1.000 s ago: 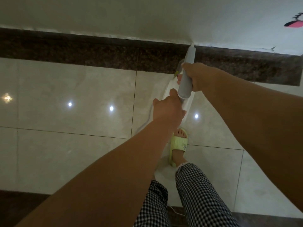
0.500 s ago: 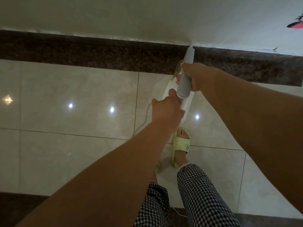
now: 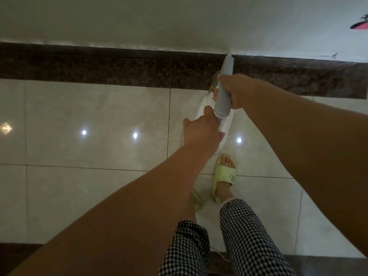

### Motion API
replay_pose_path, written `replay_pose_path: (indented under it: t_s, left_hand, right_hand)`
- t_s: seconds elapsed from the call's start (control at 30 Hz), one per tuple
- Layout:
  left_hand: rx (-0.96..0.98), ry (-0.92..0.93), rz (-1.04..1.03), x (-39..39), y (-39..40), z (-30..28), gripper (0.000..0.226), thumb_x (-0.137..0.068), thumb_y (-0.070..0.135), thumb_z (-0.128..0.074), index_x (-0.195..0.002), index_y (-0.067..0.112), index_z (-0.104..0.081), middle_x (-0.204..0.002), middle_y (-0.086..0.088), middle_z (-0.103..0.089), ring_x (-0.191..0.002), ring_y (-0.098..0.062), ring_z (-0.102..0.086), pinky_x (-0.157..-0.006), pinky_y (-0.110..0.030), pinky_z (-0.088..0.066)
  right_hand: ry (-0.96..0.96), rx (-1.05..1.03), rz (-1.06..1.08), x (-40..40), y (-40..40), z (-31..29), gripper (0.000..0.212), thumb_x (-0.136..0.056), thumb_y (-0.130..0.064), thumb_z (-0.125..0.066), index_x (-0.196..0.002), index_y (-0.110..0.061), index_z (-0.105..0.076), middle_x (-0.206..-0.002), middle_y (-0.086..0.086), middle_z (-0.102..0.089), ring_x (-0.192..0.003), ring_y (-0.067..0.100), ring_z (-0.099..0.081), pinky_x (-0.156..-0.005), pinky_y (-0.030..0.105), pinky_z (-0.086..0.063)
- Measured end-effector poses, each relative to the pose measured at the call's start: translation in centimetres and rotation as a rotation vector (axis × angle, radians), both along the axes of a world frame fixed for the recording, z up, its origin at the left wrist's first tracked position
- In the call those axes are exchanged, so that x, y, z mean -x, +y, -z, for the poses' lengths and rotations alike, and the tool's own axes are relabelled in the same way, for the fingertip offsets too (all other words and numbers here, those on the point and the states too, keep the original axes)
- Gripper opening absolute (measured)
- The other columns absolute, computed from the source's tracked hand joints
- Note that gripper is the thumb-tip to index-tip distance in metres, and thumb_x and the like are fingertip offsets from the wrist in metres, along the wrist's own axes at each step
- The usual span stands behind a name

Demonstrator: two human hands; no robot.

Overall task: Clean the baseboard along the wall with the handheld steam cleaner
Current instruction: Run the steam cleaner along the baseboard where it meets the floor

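Polished floor tiles (image 3: pixel 89 108) are meeting the dark baseboard (image 3: pixel 119 64); both hands, left hand (image 3: pixel 201 132) and right hand (image 3: pixel 237 90), are gripping the steam cleaner (image 3: pixel 224 90), nozzle touching the top edge. Advisable: slow, steady travel along it.

Bare forearms (image 3: pixel 139 212), black-white checked trousers (image 3: pixel 249 240), green slide sandals (image 3: pixel 224 176)

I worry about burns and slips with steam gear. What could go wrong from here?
1. The right hand grips the grey nozzle tube close to its tip at the baseboard; steam or a hot tube could scald the fingers.
2. A white cord trails by the feet, and the open sandal stands on glossy tile; tripping is possible, or slipping if moisture collects.
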State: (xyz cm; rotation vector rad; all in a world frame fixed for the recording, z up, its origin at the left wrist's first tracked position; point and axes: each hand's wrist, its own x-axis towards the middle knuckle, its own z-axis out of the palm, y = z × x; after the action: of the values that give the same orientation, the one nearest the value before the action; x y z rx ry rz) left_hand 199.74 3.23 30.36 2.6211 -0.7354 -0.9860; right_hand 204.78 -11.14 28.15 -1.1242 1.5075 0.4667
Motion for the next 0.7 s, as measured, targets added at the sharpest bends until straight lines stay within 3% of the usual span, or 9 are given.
replay_pose_path:
  t_s: [0.07, 0.7]
  left_hand:
    - [0.003, 0.002, -0.005, -0.4, 0.5, 0.2, 0.042, -0.088, 0.041, -0.063, -0.109, 0.019, -0.034, -0.094, 0.005, -0.066, -0.084, -0.020, -0.066, -0.088, -0.040, -0.035]
    - [0.009, 0.004, -0.001, -2.1, 4.0, 0.4, 0.043, -0.088, 0.041, -0.062, -0.112, 0.020, -0.033, -0.094, 0.005, -0.066, -0.086, -0.020, -0.065, -0.086, -0.038, -0.032]
  right_hand:
    - [-0.001, -0.005, 0.008, -0.2, 0.5, 0.0, 0.045, -0.091, -0.040, -0.063, -0.123, -0.014, -0.045, -0.096, 0.004, -0.064, -0.073, 0.013, -0.063, -0.053, 0.030, -0.050]
    - [0.001, 0.006, -0.025, -2.0, 4.4, -0.4, 0.041, -0.094, -0.040, -0.059, -0.123, -0.013, -0.047, -0.096, 0.003, -0.063, -0.071, 0.012, -0.061, -0.049, 0.028, -0.046]
